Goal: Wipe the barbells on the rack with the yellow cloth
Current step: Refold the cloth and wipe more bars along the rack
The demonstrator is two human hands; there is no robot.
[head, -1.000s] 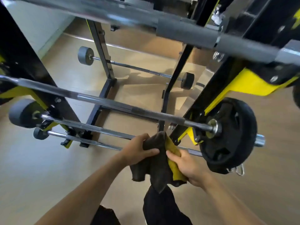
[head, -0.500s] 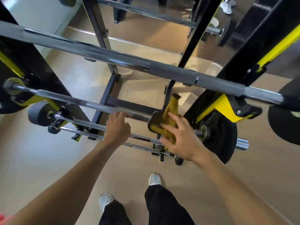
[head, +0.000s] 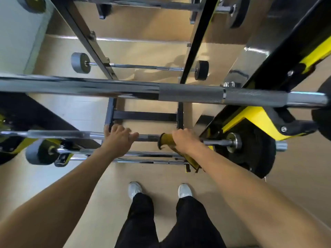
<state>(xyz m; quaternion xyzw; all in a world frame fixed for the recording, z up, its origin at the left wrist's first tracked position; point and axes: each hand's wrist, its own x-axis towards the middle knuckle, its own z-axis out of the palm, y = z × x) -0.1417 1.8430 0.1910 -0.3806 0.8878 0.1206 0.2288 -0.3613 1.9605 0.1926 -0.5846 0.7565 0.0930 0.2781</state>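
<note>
Right hand [head: 184,142] gripping the yellow cloth [head: 165,140] around the middle barbell [head: 148,137], left hand [head: 119,139] curled over the same shaft beside it; likely early in the wipe, with the thick upper barbell [head: 189,94] and lower bars [head: 143,154] seemingly untouched.

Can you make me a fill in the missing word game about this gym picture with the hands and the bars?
1. The right hand wraps a ____ cloth around the barbell.
2. The left hand grips the same barbell with no ____ in it.
3. The person's shoes are ____.
4. The big plate on that barbell is ____.

Missing words: yellow; cloth; white; black
</note>
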